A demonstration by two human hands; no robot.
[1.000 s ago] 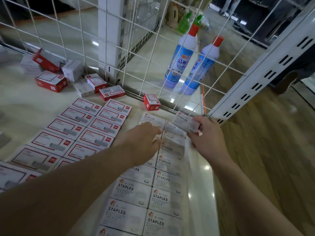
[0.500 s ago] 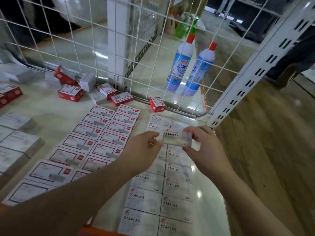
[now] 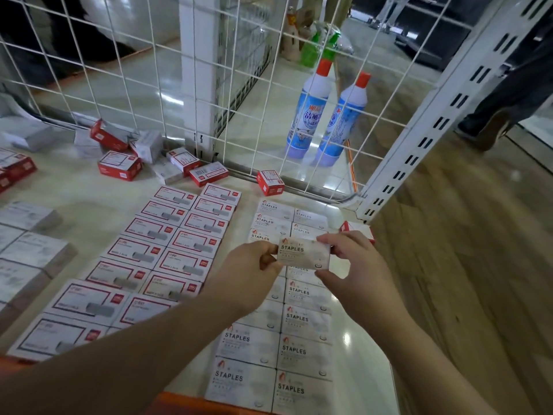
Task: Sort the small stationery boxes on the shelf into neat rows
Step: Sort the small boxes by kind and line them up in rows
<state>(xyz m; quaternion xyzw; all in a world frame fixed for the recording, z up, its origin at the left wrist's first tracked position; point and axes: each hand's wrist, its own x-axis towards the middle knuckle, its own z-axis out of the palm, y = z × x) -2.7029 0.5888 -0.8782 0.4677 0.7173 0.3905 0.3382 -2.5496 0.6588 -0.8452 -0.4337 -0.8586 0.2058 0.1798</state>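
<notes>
Head view shows both hands raised over a pale shelf (image 3: 74,187), holding one white staples box (image 3: 303,253) between them. The left hand (image 3: 248,271) pinches the box's left end with its fingertips, and the right hand (image 3: 357,269) grips the right end, fingers over the far edge and thumb at the near edge. The box is held flat, label up, just above a double column of white STAPLES boxes (image 3: 278,345) that runs from the near edge of the shelf toward the far wire grid (image 3: 143,73).

Left of that column lie two neat rows of red-bordered boxes (image 3: 167,250), label up and packed edge to edge. Farther left sit grey-white boxes (image 3: 33,250), blurred. At the far left of the shelf a loose heap of red and white boxes (image 3: 137,157) lies tumbled against the grid. A single small red box (image 3: 270,182) stands by itself near the grid, between the heap and the far end of the white column. Another red-edged box (image 3: 357,229) peeks out just beyond the right hand's fingers.

Behind the grid, on the floor, stand two blue-and-white bottles with red caps (image 3: 326,115). A slotted white upright (image 3: 443,115) rises at the right corner of the shelf, beside wooden flooring (image 3: 466,280).
</notes>
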